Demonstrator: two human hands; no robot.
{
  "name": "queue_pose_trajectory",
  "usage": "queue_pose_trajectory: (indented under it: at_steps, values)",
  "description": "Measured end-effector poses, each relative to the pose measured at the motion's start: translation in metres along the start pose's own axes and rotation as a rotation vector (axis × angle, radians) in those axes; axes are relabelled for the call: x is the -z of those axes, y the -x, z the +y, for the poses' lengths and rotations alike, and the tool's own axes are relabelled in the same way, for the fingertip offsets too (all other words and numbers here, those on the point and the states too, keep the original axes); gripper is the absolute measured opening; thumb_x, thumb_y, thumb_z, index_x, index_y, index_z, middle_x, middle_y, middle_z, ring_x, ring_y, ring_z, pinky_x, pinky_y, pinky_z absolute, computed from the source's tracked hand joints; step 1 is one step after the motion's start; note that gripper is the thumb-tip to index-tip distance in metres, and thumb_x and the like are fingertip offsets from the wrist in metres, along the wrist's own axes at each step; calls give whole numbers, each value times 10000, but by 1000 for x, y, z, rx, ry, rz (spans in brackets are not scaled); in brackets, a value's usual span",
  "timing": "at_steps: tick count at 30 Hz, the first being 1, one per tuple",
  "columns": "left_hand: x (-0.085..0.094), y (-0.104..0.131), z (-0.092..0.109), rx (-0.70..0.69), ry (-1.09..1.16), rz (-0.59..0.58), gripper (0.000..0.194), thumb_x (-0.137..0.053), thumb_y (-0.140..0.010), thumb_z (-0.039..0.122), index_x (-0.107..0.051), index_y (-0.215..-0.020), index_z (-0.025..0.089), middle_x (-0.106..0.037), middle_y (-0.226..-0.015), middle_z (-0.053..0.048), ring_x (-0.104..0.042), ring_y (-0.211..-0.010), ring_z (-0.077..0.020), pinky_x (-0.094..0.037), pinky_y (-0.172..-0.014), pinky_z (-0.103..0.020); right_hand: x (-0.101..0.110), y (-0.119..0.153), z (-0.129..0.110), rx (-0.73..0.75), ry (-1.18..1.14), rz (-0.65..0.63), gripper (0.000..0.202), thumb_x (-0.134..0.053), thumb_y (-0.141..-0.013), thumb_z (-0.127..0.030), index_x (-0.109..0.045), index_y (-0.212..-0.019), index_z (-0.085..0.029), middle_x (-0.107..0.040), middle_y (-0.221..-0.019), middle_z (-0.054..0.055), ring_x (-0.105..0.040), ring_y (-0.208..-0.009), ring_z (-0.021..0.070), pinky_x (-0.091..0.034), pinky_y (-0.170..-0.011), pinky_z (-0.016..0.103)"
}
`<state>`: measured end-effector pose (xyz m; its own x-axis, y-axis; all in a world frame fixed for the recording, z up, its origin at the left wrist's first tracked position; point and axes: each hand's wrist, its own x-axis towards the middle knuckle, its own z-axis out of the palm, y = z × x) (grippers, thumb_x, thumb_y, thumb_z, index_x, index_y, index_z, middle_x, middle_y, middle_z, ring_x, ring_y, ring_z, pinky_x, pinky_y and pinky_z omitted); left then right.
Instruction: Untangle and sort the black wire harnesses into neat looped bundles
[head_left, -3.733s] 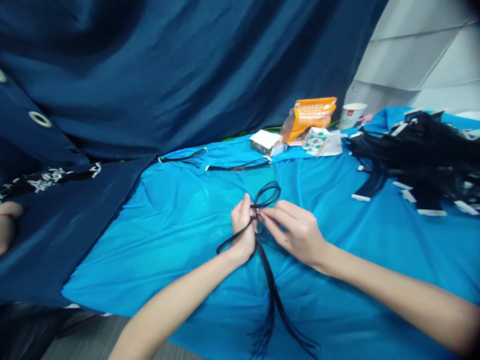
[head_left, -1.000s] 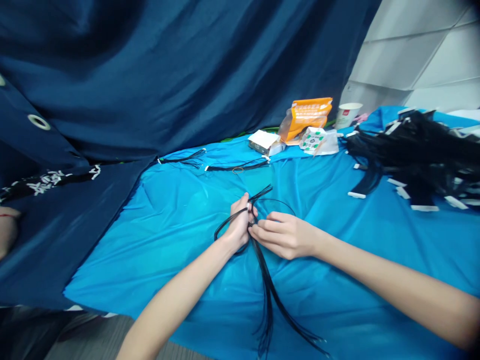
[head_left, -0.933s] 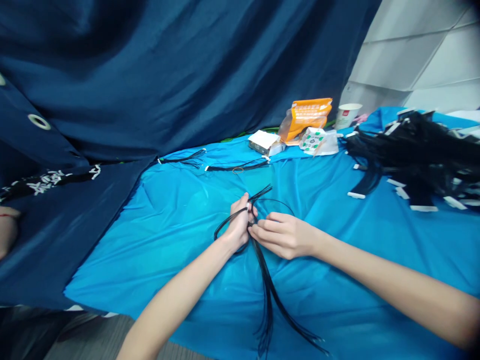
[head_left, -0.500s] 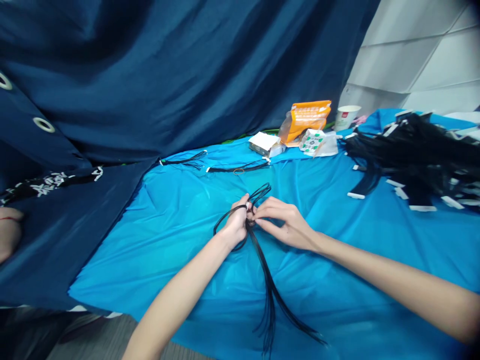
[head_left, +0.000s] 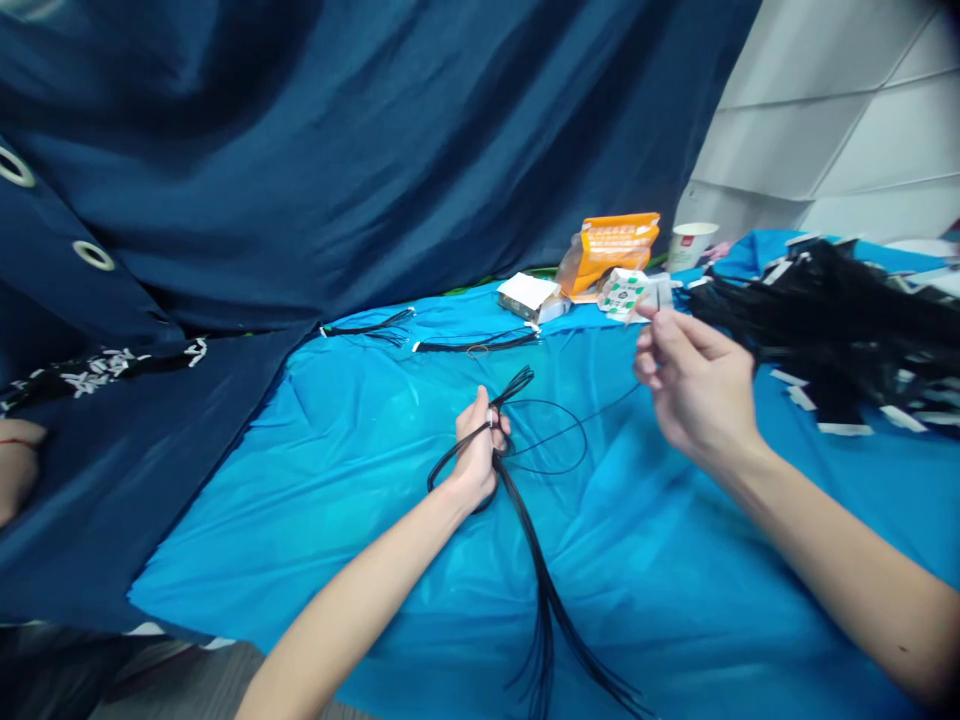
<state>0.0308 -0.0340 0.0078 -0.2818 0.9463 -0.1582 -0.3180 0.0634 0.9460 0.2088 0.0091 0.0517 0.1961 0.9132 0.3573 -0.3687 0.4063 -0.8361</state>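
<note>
My left hand (head_left: pixel 480 450) is wrapped round a looped bundle of thin black cables (head_left: pixel 536 545) over the blue cloth (head_left: pixel 360 420). Loops stick out above and to the left of that fist, and the loose ends hang down toward the front edge. A small white piece shows at the thumb. Off to the right, my right hand (head_left: pixel 694 385) is raised with its fingers pinched on one thin black cable (head_left: pixel 615 402), which runs back in a curve to the bundle.
A black cable pile (head_left: pixel 847 320) with white connectors lies right. Behind are an orange bag (head_left: pixel 611 250), a small box (head_left: pixel 531 297), a paper cup (head_left: pixel 690 245) and two cable bundles (head_left: pixel 480 344). Another person's arm (head_left: pixel 16 465) shows far left.
My right hand has moved away from the bundle, up and to the right, drawing a single cable out with it. My left hand has stayed around the bundle.
</note>
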Motion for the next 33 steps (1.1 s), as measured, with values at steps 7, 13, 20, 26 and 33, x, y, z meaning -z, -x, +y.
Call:
queue_pose_trajectory:
  at_steps: [7,13,20,26,33]
  values:
    - [-5,2,-8,-93,-52,-4,555,-445,-697,710,-390,-575,171,-462,-464,31,-305,-356,-40,-203,-387,-198,-15,44,9,711,671,-349,88,-591,-814,-173,-669,-813,-213,-655,-691,27,-574,-581,133,-455,-542,267]
    - [-8,6,-9,-146,-57,-18,542,-476,-707,678,-385,-542,170,-376,-441,52,-297,-383,-48,-207,-395,-206,-19,62,34,850,915,-597,165,-475,-868,-131,-629,-809,-117,-624,-684,75,-577,-626,157,-468,-570,265]
    - [-7,5,-10,-162,-73,-37,521,-502,-714,647,-377,-538,172,-325,-444,62,-275,-393,-51,-207,-400,-212,-19,60,36,1011,966,-603,176,-473,-856,-86,-607,-969,-108,-673,-834,109,-626,-725,171,-503,-622,264]
    - [-8,5,-11,-153,-73,-59,529,-474,-725,656,-412,-549,161,-379,-457,50,-302,-393,-48,-212,-394,-208,-18,59,41,954,987,-566,156,-470,-867,-107,-606,-943,-104,-637,-1062,169,-638,-918,202,-542,-724,273]
    - [-4,2,-11,-202,-46,-128,406,-418,-831,481,-435,-583,159,-464,-472,28,-310,-353,-47,-202,-374,-207,-16,51,47,886,898,-564,133,-487,-857,-95,-603,-919,-116,-655,-967,135,-631,-886,195,-539,-776,303]
